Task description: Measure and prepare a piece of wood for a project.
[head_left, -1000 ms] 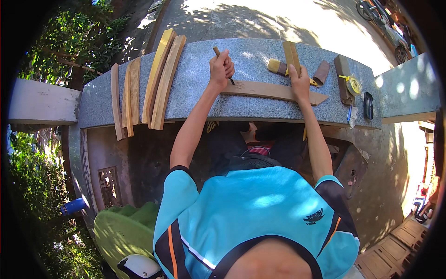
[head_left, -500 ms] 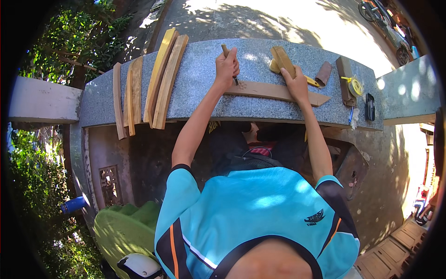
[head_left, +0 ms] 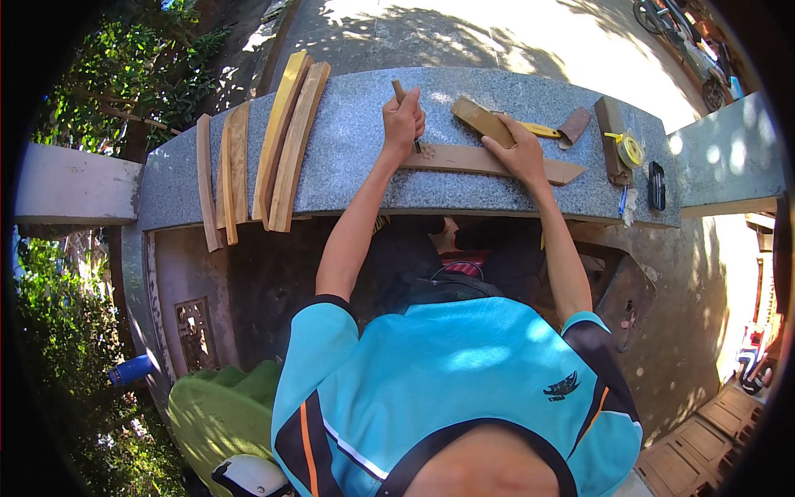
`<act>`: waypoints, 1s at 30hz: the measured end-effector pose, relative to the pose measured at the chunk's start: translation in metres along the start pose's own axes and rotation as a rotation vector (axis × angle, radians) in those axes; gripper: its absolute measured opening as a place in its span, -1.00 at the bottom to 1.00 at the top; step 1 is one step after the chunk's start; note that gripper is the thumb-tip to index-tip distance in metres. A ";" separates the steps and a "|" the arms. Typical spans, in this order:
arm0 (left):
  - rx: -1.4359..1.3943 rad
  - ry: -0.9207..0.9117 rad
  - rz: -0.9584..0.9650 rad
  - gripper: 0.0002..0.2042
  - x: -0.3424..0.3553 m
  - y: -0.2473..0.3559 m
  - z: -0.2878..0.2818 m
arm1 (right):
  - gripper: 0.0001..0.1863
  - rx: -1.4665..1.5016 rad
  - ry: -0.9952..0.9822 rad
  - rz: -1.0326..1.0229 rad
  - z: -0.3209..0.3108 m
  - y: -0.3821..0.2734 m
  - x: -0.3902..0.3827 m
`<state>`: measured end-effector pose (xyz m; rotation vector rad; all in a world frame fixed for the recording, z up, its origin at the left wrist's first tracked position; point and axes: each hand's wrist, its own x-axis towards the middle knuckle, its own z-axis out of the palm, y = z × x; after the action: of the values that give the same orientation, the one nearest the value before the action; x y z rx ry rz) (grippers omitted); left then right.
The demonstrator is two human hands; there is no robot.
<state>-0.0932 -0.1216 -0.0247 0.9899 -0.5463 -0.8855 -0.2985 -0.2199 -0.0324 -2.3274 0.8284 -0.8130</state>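
My left hand (head_left: 402,124) is closed around the handle of a chisel (head_left: 398,88), which stands nearly upright. The chisel's dark tip meets the left part of a flat wooden board (head_left: 464,158), beside small carved marks. That board lies lengthwise across the grey stone slab (head_left: 356,178). In my right hand (head_left: 523,152) is a wooden block (head_left: 480,119), gripped at its right end. Its free end points up and left toward the chisel, apart from it. Behind the block, a yellow-handled tool (head_left: 538,130) is partly hidden.
Several wooden strips (head_left: 286,145) lie on the slab's left, some jutting past the near edge. To the right are rolled sandpaper (head_left: 573,127), a dark wooden bar (head_left: 611,149), a yellow tape roll (head_left: 631,151), a blue pen (head_left: 623,201) and a black case (head_left: 657,185).
The wooden block in my right hand has swung left and tilted toward the chisel, uncovering more of the yellow-handled tool. My left hand keeps the chisel at nearly the same spot.
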 end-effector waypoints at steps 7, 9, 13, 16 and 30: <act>-0.102 0.203 0.170 -0.61 -0.017 -0.005 -0.011 | -0.45 -0.067 -0.024 0.015 0.004 -0.001 0.003; -0.136 0.238 0.182 -0.61 -0.021 -0.006 -0.013 | -0.44 -0.101 -0.089 0.098 0.003 -0.005 0.004; -0.156 0.245 0.135 -0.61 -0.022 -0.006 -0.016 | -0.44 -0.173 -0.057 0.003 0.008 -0.004 0.001; -0.188 0.251 0.033 -0.62 -0.023 -0.006 -0.020 | -0.44 -0.245 -0.110 0.031 0.009 -0.010 0.001; -0.256 -0.089 -0.274 -0.63 0.004 0.014 -0.026 | -0.44 -0.202 0.016 -0.086 0.007 0.001 0.009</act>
<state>-0.0661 -0.1088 -0.0248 0.8050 -0.3648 -1.2170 -0.2884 -0.2248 -0.0350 -2.5518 0.8565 -0.8182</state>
